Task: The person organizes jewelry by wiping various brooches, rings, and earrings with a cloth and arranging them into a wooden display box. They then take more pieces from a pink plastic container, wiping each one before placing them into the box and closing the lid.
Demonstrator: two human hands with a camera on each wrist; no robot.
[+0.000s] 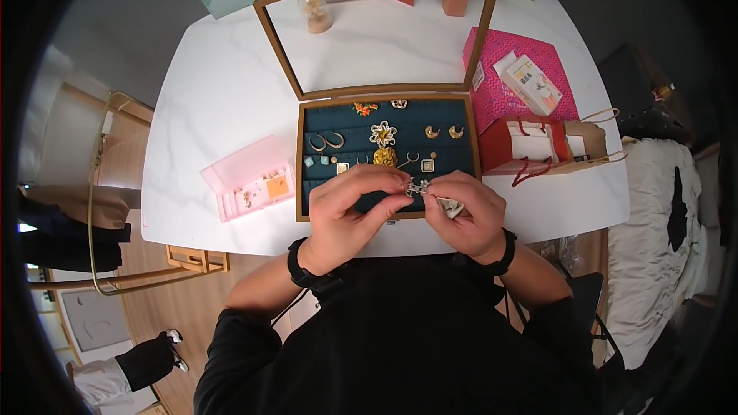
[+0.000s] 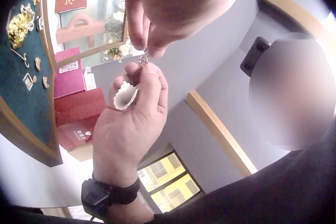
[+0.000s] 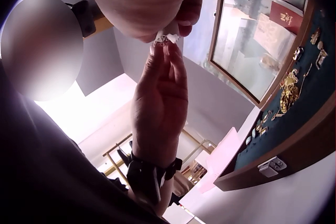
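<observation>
Above the front of the open jewelry box, both hands meet at a small, sparkling silver piece of jewelry (image 1: 417, 187). My left hand (image 1: 342, 211) pinches it between thumb and fingertips from one side. From the other side my right hand (image 1: 473, 215) pinches it too, and holds a white scalloped-edged piece (image 2: 126, 97) against its palm. I cannot tell the exact kind of the silver piece. In the box, the dark green lining (image 1: 354, 119) bears flower brooches, hoop earrings (image 1: 327, 141) and other jewelry, partly hidden by the hands.
The box's glass lid (image 1: 384, 94) stands raised behind. To the left lies an open pink case (image 1: 223, 206) with small jewelry. On the right are a red paper bag (image 1: 498, 146), a pink packet (image 1: 550, 46) and a small white box (image 1: 530, 84).
</observation>
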